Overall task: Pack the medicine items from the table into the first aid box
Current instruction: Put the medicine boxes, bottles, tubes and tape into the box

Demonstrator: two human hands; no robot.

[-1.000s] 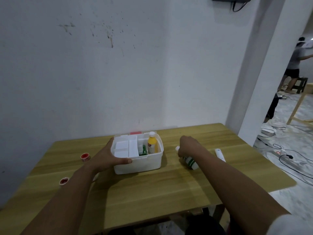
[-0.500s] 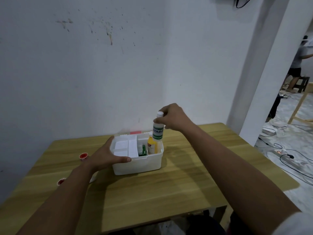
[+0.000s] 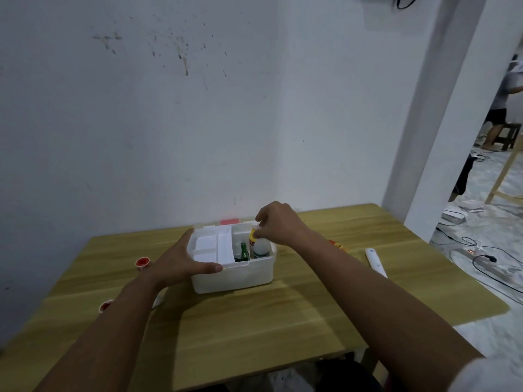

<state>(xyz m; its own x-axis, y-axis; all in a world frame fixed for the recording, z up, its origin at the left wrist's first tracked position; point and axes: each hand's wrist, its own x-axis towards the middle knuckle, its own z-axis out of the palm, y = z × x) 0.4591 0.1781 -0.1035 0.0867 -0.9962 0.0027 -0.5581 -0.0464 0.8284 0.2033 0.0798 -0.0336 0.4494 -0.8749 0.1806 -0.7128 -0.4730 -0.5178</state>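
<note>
The white first aid box stands open in the middle of the wooden table. My left hand grips its left wall and front rim. My right hand is over the box's right compartment, fingers pinched on the top of a white bottle with a green label that stands inside, beside a yellow bottle. A green item and white packets fill the other compartments. On the table lie a white tube, two red-capped items and an orange item.
The table stands against a white wall, and a white pillar rises at the right. Cables and a power strip lie on the floor beyond the table's right edge. A person stands far off at the right.
My right hand picked the white bottle up from the table, carried it over the box, and has lowered it into the right compartment. My left hand stayed on the box.
</note>
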